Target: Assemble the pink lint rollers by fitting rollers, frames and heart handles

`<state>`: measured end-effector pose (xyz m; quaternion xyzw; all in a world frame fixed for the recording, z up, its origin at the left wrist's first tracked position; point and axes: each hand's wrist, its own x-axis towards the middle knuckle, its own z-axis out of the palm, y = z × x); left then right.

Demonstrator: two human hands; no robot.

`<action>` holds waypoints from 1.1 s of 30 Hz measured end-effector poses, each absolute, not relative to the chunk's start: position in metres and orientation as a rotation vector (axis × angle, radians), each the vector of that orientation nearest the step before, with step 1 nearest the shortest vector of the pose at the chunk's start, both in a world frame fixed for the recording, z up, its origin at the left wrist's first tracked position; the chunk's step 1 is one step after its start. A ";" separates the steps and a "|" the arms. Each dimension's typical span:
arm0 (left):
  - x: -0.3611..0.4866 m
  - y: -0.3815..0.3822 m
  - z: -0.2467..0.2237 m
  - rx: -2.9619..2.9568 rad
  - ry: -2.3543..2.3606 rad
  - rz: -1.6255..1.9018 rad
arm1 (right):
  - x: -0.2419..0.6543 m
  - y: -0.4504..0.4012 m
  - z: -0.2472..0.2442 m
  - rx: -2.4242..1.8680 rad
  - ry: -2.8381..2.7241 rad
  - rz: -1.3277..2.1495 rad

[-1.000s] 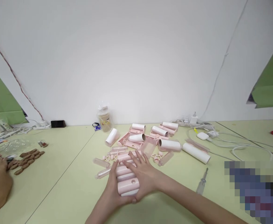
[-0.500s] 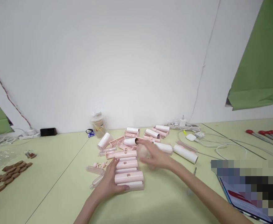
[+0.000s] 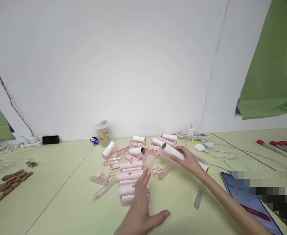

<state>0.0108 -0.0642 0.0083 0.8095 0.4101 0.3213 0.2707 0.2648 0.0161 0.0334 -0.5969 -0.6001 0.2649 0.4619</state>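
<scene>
Right hand (image 3: 189,160) grips white roll (image 3: 173,151); left hand (image 3: 139,207) spreads wide, pink cases (image 3: 130,176) at eleven o'clock, open surface (image 3: 179,204) at three.

Counter (image 3: 67,205): pale yellow-green, dark seam lines. Directly before me, a row of pink-and-white cases (image 3: 130,176); behind it, white rolls (image 3: 109,150) and pink trays (image 3: 138,140). To my left of the row: clear tubes (image 3: 105,189), small pink loops (image 3: 111,173); further left, brown oval pieces (image 3: 12,182). At the back, a bagged tub (image 3: 103,135) and black block (image 3: 50,140). To my right: screwdriver (image 3: 198,199), lit-screen device (image 3: 244,195), white cables (image 3: 240,151), red-ended tools (image 3: 268,146).
</scene>
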 end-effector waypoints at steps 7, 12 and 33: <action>0.061 -0.055 0.033 1.693 1.157 0.937 | 0.214 -0.054 0.012 -1.106 -1.024 1.506; 0.070 -0.043 0.036 1.754 1.253 0.869 | 0.202 -0.064 0.003 -0.807 -0.624 1.859; 0.082 0.004 0.100 1.839 1.427 0.734 | 0.213 -0.051 0.000 -0.796 -0.103 1.831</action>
